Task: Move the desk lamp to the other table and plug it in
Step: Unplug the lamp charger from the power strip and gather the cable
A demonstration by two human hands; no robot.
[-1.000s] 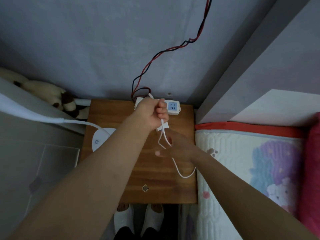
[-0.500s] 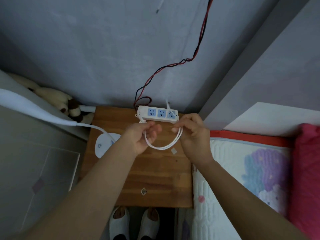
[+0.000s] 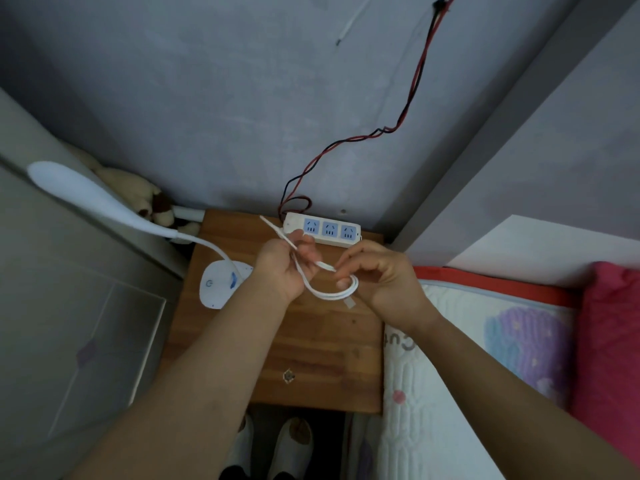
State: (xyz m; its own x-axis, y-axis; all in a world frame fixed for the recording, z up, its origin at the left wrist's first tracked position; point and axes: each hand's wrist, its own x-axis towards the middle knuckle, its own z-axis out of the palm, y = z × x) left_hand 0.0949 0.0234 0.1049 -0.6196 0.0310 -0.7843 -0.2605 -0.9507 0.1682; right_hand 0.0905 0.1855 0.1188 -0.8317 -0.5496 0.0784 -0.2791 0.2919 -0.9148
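A white desk lamp (image 3: 221,282) stands on the left part of a small wooden table (image 3: 311,344), its flexible neck and long head reaching up to the left. Above the table's middle both hands hold the lamp's white cable (image 3: 329,292), gathered into a loop. My left hand (image 3: 287,268) grips one side of the loop, with a cable end sticking out past it. My right hand (image 3: 377,275) pinches the other side. A white power strip (image 3: 322,230) with three blue sockets lies at the table's back edge, all three showing nothing plugged in.
Red and black wires (image 3: 408,109) run down the grey wall to the strip. A bed with a patterned mattress (image 3: 485,341) and a pink pillow (image 3: 613,341) adjoins the table on the right. A plush toy (image 3: 145,199) lies back left. My feet in white slippers (image 3: 273,445) show below.
A second ago my left hand was at the power strip with the cable hanging loose. Both hands have since gathered the cable into a loop and moved forward off the strip.
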